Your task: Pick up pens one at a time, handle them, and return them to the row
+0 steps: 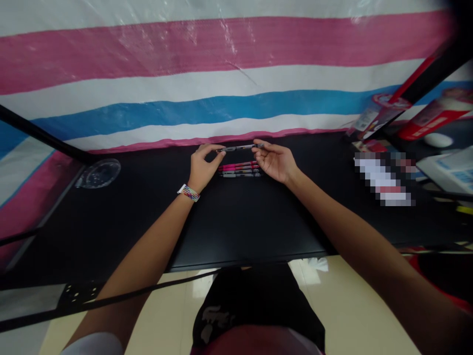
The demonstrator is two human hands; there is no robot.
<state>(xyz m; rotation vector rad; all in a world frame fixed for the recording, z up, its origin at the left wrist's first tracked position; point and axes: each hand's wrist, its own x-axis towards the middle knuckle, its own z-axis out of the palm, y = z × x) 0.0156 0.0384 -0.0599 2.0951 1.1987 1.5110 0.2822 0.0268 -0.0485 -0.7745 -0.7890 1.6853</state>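
Note:
Between my two hands is a dark pen (239, 147), held level near the back of the black table. My left hand (205, 165) pinches its left end between thumb and fingers. Its right end sits in the fingertips of my right hand (275, 161), whose palm is turned partly up. Just below the held pen, several pens (239, 169) lie side by side on the table; the upper ones have pink parts, the lower ones look grey and dark. My right fingers partly cover the right ends of this row.
The black table (236, 222) meets a striped plastic sheet (236, 44) at the back. At the left lies a clear round plastic lid (99, 173). A plastic cup (380, 116), a red-and-white container (434, 116), a white rounded object (438, 140) and a blurred-out item (382, 180) crowd the right.

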